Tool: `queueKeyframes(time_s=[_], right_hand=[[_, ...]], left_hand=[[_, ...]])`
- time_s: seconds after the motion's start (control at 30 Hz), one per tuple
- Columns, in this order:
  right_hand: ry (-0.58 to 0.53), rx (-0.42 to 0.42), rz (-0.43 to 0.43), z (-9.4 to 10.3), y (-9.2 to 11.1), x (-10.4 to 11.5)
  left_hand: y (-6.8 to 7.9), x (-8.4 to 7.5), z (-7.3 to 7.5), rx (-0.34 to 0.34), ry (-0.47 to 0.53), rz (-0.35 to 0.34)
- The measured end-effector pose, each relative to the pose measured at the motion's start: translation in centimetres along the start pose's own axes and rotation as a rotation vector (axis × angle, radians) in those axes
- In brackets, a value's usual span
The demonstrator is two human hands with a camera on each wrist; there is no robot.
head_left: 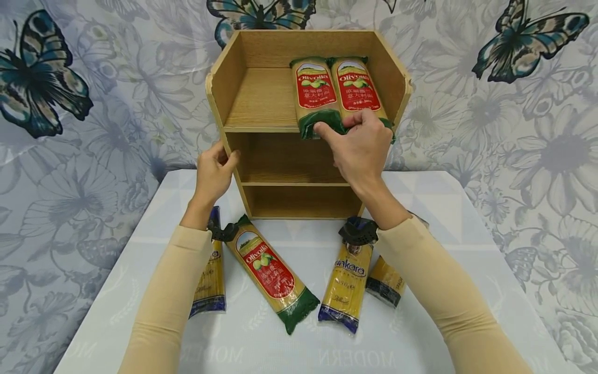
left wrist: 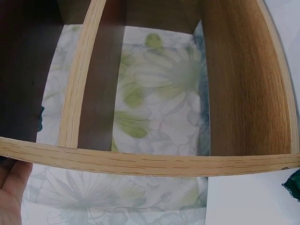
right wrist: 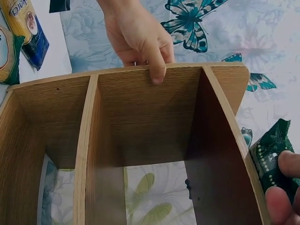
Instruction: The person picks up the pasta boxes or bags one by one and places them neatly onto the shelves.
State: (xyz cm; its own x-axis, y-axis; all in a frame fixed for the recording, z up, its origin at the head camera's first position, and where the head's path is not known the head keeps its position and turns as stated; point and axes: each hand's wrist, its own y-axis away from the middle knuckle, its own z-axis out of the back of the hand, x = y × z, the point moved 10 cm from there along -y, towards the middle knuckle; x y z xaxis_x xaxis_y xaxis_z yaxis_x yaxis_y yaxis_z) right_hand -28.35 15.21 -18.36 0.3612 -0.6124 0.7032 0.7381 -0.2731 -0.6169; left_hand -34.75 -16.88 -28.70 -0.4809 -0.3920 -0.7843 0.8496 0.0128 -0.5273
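Note:
A small wooden shelf unit (head_left: 303,184) stands on the table, seen face-on in the head view. My left hand (head_left: 215,174) grips its left side panel; the right wrist view shows the thumb inside the panel and the fingers outside. Two pasta packets with red labels and green ends, the left one (head_left: 316,91) and the right one (head_left: 358,88), lie side by side on the top level. My right hand (head_left: 364,148) pinches the green front end of a packet (right wrist: 269,157) with thumb and forefinger. Its other fingers are mostly hidden.
On the table (head_left: 261,353), in front of the unit, lie another red-labelled packet (head_left: 268,270), a yellow Ankara packet (head_left: 345,283) and yellow packets partly behind the left sleeve (head_left: 212,280) and right sleeve (head_left: 385,280). A butterfly-patterned cloth (head_left: 514,130) hangs behind.

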Motion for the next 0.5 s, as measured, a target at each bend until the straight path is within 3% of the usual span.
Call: queueKeyframes(time_s=[0.27, 0.5], right_hand=[[-0.122, 0.08, -0.041, 0.2, 0.5, 0.0], [-0.128, 0.192, -0.076, 0.4, 1.4, 0.4]], left_hand=[[0.0, -0.3, -0.1, 0.003, 0.007, -0.001], [0.1, -0.3, 0.1, 0.0, -0.006, 0.007]])
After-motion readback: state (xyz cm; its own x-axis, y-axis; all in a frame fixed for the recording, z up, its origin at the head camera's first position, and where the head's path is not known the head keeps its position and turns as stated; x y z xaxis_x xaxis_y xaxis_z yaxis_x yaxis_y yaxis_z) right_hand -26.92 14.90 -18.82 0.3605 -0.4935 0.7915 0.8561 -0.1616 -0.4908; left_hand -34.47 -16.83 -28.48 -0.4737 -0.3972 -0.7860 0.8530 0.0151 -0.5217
